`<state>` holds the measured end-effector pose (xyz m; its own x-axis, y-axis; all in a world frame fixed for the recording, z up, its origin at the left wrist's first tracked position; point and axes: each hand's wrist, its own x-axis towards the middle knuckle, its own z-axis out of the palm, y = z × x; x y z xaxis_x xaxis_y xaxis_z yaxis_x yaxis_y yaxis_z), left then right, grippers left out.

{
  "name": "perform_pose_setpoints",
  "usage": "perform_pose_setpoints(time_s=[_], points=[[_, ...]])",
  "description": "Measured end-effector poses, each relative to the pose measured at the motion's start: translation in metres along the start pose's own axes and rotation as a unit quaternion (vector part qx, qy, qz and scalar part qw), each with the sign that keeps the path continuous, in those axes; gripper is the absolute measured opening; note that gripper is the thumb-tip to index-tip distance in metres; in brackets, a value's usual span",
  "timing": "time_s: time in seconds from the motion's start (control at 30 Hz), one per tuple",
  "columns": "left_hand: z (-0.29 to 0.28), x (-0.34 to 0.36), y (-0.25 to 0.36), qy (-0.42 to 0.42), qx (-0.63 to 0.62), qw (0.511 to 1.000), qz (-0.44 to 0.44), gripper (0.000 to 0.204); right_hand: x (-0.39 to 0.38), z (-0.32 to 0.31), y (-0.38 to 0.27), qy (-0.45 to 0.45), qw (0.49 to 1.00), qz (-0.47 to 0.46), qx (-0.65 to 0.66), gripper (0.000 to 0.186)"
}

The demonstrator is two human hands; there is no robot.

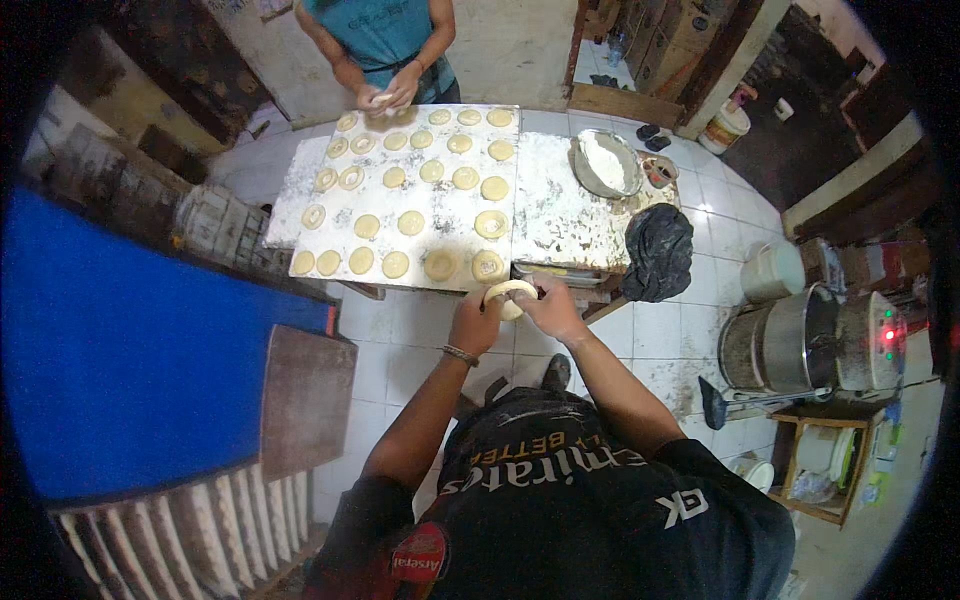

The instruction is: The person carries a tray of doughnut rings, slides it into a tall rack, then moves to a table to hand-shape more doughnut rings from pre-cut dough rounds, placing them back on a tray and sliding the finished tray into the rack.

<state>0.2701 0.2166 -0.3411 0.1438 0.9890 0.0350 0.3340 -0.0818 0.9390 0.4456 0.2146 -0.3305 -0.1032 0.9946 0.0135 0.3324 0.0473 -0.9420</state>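
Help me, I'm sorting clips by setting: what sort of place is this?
Probably a small bakery or dough workshop: rows of dough rounds lie on a floury-looking table, and a metal bowl of white powder stands to their right.

- Cartons [668, 48], brown, at 1 o'clock
- Sandals [648, 131], dark, between 1 and 2 o'clock, on the pale floor [715, 240]
- Bag [660, 252], black and crumpled, between 2 and 3 o'clock
- Bucket [770, 272], white, at 3 o'clock
- Pot [780, 340], metal, at 3 o'clock, near a lit red light [889, 335]
- Broom [713, 404], at 4 o'clock
- Shelf [828, 411], wooden, at 4 o'clock
- Board [305, 405], brown, at 8 o'clock
- Sheet [130, 345], blue, at 9 o'clock
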Motion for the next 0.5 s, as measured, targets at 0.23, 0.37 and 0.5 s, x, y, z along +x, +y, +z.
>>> perform_pose_setpoints(time_s=[0.23,0.37,0.5], points=[[-0.071,0.007,0.015,-0.147,-0.281,0.919,-0.235,0.045,0.017,0.037,-0.05,-0.05,0.981,-0.114,-0.148,0.024],[-0.076,0.028,0.017,-0.142,-0.448,0.85,-0.236,0.049,0.014,0.031,-0.065,-0.176,0.981,-0.007,-0.081,0.022],[-0.021,0.018,0.014,-0.05,-0.372,0.89,-0.259,0.052,0.016,0.019,-0.077,-0.098,0.865,0.17,0.461,0.033]])
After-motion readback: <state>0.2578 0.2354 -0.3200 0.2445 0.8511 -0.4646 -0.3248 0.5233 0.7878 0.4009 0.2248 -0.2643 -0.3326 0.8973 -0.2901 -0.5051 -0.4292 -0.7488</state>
